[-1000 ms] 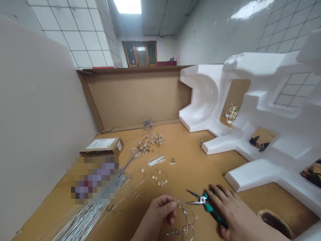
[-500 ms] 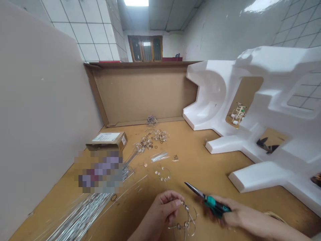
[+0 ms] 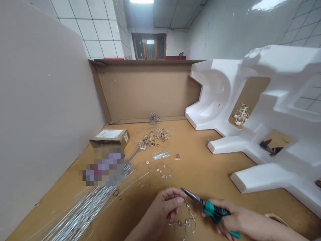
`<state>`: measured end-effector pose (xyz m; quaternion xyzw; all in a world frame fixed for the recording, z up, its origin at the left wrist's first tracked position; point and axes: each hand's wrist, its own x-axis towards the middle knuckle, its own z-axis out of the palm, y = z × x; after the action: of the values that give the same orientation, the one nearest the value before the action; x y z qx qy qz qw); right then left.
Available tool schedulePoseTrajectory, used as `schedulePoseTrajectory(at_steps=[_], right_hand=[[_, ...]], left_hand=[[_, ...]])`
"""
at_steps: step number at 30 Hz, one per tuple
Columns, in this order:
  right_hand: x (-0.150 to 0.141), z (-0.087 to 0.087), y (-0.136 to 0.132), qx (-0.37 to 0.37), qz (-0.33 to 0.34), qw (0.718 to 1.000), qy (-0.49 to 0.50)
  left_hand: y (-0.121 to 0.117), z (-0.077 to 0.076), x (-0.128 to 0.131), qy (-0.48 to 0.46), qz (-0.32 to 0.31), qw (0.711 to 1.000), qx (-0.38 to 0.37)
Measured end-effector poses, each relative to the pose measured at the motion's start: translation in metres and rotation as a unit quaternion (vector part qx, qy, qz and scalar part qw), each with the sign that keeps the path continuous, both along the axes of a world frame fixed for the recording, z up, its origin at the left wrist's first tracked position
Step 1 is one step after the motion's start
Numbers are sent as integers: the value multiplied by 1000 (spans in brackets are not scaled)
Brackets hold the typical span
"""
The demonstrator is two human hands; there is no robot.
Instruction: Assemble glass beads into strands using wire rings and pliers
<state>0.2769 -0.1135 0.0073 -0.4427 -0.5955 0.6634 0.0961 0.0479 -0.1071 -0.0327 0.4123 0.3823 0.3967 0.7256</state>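
Note:
Thumb and forefinger of my left hand (image 3: 168,207) pinch one end of a beaded wire piece (image 3: 187,221), whose bent wires and clear beads hang down beside the palm. My right hand (image 3: 227,217) is wrapped round the green-and-black handles of needle-nose pliers (image 3: 212,209). The plier jaws point up and left, and their tip lies close by my left fingertips; whether it touches the wire I cannot tell. Beyond my hands a ring of wire with clear beads (image 3: 164,172) lies on the table.
A bundle of straight silver wires (image 3: 82,211) runs across the left. Small rings and wire bits (image 3: 152,137) are heaped farther back, near a small cardboard box (image 3: 110,137). White foam packing (image 3: 250,177) stands on the right, and a cardboard panel (image 3: 147,90) closes the back.
The pliers have come left and slightly down, bringing their tip to my left fingertips; the lower handle now shows. My left hand keeps its pinch on the beaded wire. The view has shifted slightly.

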Motion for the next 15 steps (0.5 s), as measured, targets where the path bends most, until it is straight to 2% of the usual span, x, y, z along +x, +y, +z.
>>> schedulePoseTrajectory(at_steps=[3,5,10,13,15], right_hand=[[1,3,-2,42,1,997,-62],[2,8,-4,110,1,987,-119],[2,17,-9,274,15,933,-231],[0,11,-10,382,29,880,-279],[-2,4,-9,462,45,822,-329]], left_hand=[[0,0,0,4,-3,1000,3],[0,1,0,4,-5,1000,-2],[-1,5,2,5,-1,1000,-10],[-2,6,3,17,9,1000,-13],[-1,5,5,28,25,999,-17]])
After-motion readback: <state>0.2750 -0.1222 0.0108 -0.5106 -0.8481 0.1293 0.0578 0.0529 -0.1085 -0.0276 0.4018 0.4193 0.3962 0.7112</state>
